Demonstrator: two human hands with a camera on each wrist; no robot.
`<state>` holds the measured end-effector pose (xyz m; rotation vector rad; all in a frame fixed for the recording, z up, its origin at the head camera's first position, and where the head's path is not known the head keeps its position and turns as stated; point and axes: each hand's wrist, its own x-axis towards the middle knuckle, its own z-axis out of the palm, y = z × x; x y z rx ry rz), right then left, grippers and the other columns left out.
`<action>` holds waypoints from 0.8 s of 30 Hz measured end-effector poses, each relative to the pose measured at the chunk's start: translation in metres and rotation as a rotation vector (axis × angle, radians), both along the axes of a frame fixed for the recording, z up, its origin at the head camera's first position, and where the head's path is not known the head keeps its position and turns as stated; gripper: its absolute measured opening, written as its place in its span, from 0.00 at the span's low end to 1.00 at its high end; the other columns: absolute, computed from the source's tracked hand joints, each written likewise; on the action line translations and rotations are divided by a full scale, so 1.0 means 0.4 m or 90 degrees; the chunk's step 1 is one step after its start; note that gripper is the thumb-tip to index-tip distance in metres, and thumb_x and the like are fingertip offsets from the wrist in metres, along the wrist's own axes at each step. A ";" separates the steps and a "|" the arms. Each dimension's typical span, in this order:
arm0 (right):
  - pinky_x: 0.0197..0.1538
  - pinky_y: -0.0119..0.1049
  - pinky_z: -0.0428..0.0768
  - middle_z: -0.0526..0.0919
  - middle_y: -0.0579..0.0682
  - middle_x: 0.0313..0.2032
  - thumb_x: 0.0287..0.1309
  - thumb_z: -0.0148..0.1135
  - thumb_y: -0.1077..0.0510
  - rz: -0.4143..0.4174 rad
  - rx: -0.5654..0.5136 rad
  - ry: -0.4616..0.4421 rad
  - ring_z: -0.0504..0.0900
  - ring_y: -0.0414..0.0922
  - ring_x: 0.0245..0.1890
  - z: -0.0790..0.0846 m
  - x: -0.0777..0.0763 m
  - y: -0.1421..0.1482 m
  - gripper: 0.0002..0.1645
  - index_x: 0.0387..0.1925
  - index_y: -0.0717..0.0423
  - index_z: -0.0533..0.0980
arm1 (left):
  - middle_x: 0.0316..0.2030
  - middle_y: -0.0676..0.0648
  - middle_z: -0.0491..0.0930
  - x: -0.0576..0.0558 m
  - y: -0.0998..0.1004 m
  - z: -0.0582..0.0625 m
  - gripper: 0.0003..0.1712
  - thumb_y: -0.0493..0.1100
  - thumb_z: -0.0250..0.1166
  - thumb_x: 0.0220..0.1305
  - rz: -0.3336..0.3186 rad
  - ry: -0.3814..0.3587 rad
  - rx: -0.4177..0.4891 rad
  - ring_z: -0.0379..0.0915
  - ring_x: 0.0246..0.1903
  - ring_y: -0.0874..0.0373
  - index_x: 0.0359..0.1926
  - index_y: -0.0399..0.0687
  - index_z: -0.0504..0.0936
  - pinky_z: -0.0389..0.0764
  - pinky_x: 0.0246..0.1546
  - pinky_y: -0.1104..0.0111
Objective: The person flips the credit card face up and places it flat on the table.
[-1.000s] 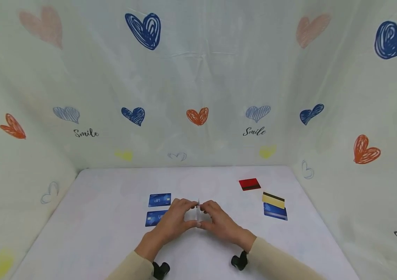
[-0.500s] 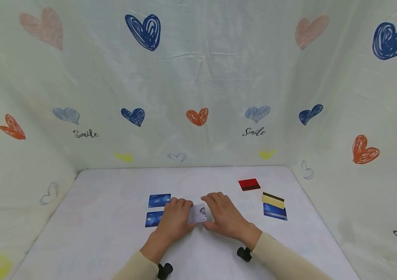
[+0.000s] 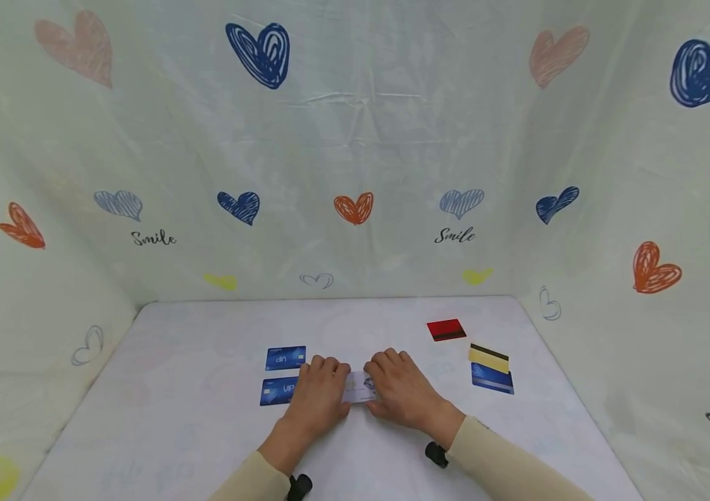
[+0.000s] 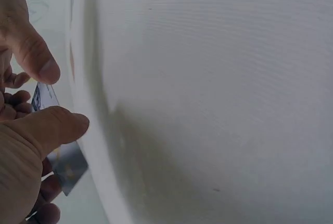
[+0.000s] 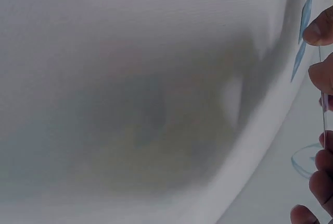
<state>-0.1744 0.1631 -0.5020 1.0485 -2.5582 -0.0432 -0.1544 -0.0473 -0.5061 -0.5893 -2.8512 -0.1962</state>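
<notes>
A white card (image 3: pixel 356 388) with a small dark printed picture is held between both hands at the middle of the table. My left hand (image 3: pixel 320 391) grips its left part, thumb on the near side and fingers beyond. At the right end, my right hand (image 3: pixel 403 390) pinches the card near the picture. The left wrist view shows the card's shiny corner (image 4: pixel 70 169) sticking out past the left thumb. Just left of the left hand lie two blue cards, the upper one (image 3: pixel 286 358) upside down and the lower one (image 3: pixel 277 391) partly covered by the hand.
To the right, a red card (image 3: pixel 446 330) with a dark stripe lies on the white table (image 3: pixel 192 417). Nearer, a yellow card (image 3: pixel 489 358) overlaps another blue card (image 3: pixel 492 378). A heart-printed curtain (image 3: pixel 361 146) surrounds the table's back and sides.
The card was edge-on between both hands, then turned to show its face, with the right fingers spread around its end. Now the right hand has closed on that end.
</notes>
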 end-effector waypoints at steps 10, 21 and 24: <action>0.49 0.38 0.74 0.82 0.45 0.52 0.56 0.77 0.37 -0.049 -0.011 -0.102 0.75 0.44 0.50 -0.029 -0.006 0.029 0.35 0.58 0.51 0.79 | 0.53 0.46 0.83 0.001 -0.013 -0.015 0.38 0.58 0.84 0.52 0.022 -0.023 -0.021 0.72 0.53 0.47 0.59 0.47 0.83 0.73 0.51 0.54; 0.49 0.38 0.74 0.81 0.46 0.52 0.59 0.74 0.40 -0.033 0.010 -0.147 0.75 0.44 0.51 -0.041 -0.015 0.029 0.30 0.56 0.51 0.80 | 0.52 0.46 0.83 0.004 -0.012 -0.025 0.36 0.59 0.82 0.54 0.018 -0.071 -0.028 0.71 0.52 0.49 0.59 0.45 0.84 0.72 0.51 0.55; 0.50 0.38 0.74 0.81 0.46 0.52 0.60 0.74 0.39 -0.034 0.013 -0.152 0.75 0.44 0.51 -0.044 -0.019 0.027 0.30 0.56 0.50 0.80 | 0.52 0.46 0.83 0.002 -0.012 -0.022 0.36 0.58 0.82 0.55 0.020 -0.080 -0.026 0.71 0.52 0.48 0.59 0.45 0.84 0.71 0.51 0.54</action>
